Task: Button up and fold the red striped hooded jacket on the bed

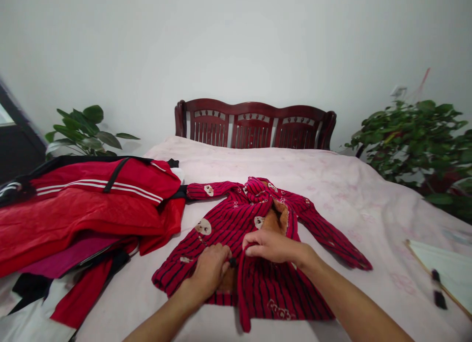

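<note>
Head view. The right hand (pixel 271 246) has its fingers closed, pinching one front edge of a striped coat (pixel 224 224); the left hand (pixel 210 269) has its fingers curled shut on the opposite edge. The coat lies on the bed (pixel 368 302), beneath and beyond the fingers. Left of them: piled clothes (pixel 110 209). Well beyond: a headboard (pixel 254 128).

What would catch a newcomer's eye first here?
Probably the red striped jacket, spread mid-bed, with the left hand and right hand at its front opening. Next, the mostly red clothes heap at left, then the dark wooden headboard at the far end.
</note>
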The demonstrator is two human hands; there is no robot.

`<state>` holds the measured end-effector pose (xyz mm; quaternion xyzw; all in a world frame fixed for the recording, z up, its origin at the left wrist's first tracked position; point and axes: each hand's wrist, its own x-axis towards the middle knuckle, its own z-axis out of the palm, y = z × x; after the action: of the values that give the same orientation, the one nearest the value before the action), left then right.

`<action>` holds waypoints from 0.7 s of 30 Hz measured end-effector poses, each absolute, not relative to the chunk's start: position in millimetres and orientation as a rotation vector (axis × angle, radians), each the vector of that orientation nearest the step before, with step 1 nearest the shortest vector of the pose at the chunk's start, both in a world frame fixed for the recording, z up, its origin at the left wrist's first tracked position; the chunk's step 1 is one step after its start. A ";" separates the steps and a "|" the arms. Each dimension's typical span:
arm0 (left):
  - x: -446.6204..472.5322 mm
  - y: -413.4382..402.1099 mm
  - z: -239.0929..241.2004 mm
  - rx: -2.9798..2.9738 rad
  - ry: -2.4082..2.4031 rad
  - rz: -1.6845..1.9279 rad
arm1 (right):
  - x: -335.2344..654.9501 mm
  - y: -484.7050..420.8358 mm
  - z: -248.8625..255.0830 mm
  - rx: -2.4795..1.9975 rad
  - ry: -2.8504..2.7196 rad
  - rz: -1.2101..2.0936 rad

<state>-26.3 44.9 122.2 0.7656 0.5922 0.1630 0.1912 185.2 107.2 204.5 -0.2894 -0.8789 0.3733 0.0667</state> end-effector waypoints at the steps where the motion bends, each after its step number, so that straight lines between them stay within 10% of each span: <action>1: -27.1 50.8 122.8 2.005 1.630 0.588 | 184.4 109.5 197.1 -0.901 -2.626 1.199; 11: -21.3 78.0 112.5 1.410 1.355 1.070 | 176.3 124.7 180.1 -0.997 -2.420 1.533; 21: -8.7 86.7 118.9 1.351 1.419 1.203 | 191.4 132.5 190.5 -1.265 -2.621 0.441</action>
<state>-8.7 86.7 118.9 0.5362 0.5634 0.4774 0.4089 191.4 132.5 190.5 -0.4276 -0.8861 0.1489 0.0989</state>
